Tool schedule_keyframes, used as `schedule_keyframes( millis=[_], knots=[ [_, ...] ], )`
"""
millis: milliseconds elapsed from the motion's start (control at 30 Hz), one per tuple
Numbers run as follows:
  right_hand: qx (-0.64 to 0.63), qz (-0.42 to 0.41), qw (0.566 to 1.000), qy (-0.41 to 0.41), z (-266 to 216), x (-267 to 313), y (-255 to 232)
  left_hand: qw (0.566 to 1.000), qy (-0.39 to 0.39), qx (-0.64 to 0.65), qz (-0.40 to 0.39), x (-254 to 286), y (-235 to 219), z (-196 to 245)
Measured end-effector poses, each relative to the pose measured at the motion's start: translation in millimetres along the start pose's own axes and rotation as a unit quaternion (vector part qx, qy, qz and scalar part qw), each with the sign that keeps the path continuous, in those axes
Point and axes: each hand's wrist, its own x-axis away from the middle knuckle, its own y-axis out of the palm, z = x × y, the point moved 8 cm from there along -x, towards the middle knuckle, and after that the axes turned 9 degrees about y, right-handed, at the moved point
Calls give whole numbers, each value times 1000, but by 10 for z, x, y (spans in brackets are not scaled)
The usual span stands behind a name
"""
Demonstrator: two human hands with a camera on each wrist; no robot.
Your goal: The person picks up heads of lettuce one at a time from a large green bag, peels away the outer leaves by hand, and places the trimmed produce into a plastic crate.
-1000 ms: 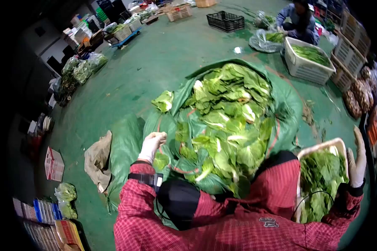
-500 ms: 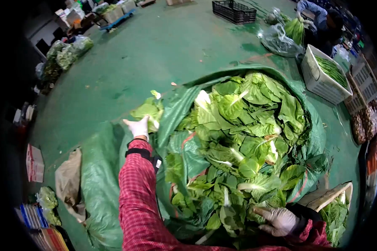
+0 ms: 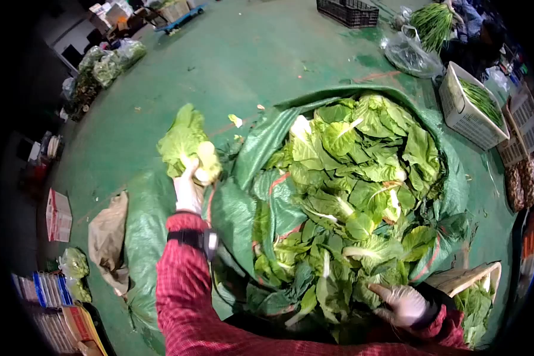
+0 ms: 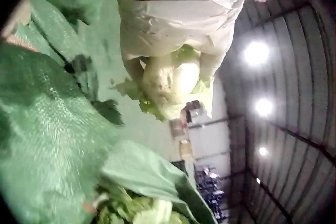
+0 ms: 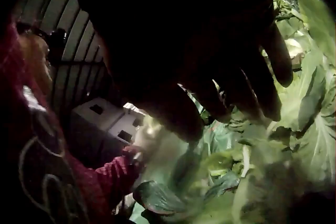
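Observation:
In the head view my gloved left hand (image 3: pixel 188 188) holds a head of leafy greens (image 3: pixel 183 137), its pale stem end against the fingers, above the floor left of a big green woven sack (image 3: pixel 234 204). The left wrist view shows that white stem end (image 4: pixel 172 79) gripped between thumb and fingers. Loose greens (image 3: pixel 350 196) with broad leaves and white stalks fill the rolled-open sack. My gloved right hand (image 3: pixel 404 305) is low over the near leaves. Dark in the right wrist view, its fingers (image 5: pixel 275 58) are spread and fairly straight over the leaves.
To my right stands a pale crate of greens (image 3: pixel 491 276). Further off are a white crate of long green stalks (image 3: pixel 457 113), a black crate (image 3: pixel 347 13) and a person holding a green bunch (image 3: pixel 432 26). A beige cloth sack (image 3: pixel 109 243) lies left.
My left hand first reached out to the greens lying left of the sack, then lifted them. My right hand moved from beside the pale crate onto the leaves. The head view tilted and shifted.

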Motion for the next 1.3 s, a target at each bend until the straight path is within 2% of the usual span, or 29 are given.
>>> schedule_keyframes(
  millis=[67,100,167,200,233,267,300,367,433,467,500,567,633,667,700,767,800,833,867,900,967,1000,1033,1067,1100,1167,1200,1233,1300],
  knots=[
    [-19,108,990,-89,-148,34,-98,997,-3,8,-81,554,293,449],
    [-33,169,978,-120,-259,71,-196,995,29,-3,-96,938,525,717],
    [-222,219,938,-149,-546,106,-343,997,-5,-8,-81,1537,590,826],
    [-351,158,916,-114,-775,117,-366,996,-21,-8,-82,1863,669,872],
    [-474,96,872,-75,-1034,138,-348,996,-41,-8,-82,2216,772,911],
    [-440,154,880,-89,-1233,146,-401,997,9,2,-81,2553,937,1064],
    [-403,211,884,-107,-1387,87,-433,998,-12,-14,-65,2752,820,873],
    [-357,245,896,-94,-1664,-17,-454,994,90,7,-69,3262,1100,1197],
    [-428,278,837,-199,-1587,-155,-145,993,105,60,-11,3482,996,1132],
    [-372,299,865,-154,-1545,0,-157,993,77,87,-10,3534,939,1094],
    [-555,222,785,-164,-1414,-23,30,992,51,117,-9,3556,890,1054],
    [-658,149,729,-111,-1054,16,188,971,-97,217,-11,3599,752,815],
    [-440,221,870,23,-477,31,244,957,-161,236,-48,3584,747,762],
    [-109,296,948,35,-541,240,79,947,-192,250,-62,3544,710,650],
    [-31,364,931,2,-663,479,-79,935,-221,265,-82,3475,759,518],
    [15,393,899,-192,-1398,914,-380,925,-256,244,-136,3641,1002,656],
    [26,385,893,-231,-1624,971,-397,916,-282,241,-150,3728,1042,559],
    [77,382,893,-225,-1751,950,-361,907,-303,239,-168,3800,1107,519],
    [102,375,896,-214,-1734,799,-337,910,-317,165,-210,3915,1125,536],
    [127,369,898,-206,-1677,629,-313,928,-284,149,-191,4026,1230,685],
    [-6,393,886,-245,-1518,651,-501,933,-237,164,-215,4009,1248,943],
    [-134,362,896,-221,-1245,558,-488,918,-294,179,-196,3949,1099,790],
    [-259,329,888,-190,-980,492,-449,896,-318,105,-291,3879,986,753],
    [-482,215,831,-176,-912,501,-388,913,-263,-26,-309,3824,987,943],
    [-495,199,826,-180,-821,521,-390,911,-203,-158,-322,3782,991,1154],
    [-548,182,795,-183,-653,518,-323,939,81,-210,-259,3424,836,1213],
    [-535,183,807,-169,-641,556,-296,936,124,-240,-228,3544,971,1503],
    [-520,181,820,-158,-660,604,-295,835,343,-327,-280,3759,1289,1842],
    [-448,190,863,-134,-661,614,-285,724,440,-367,-384,4201,1793,1967]
  ],
)
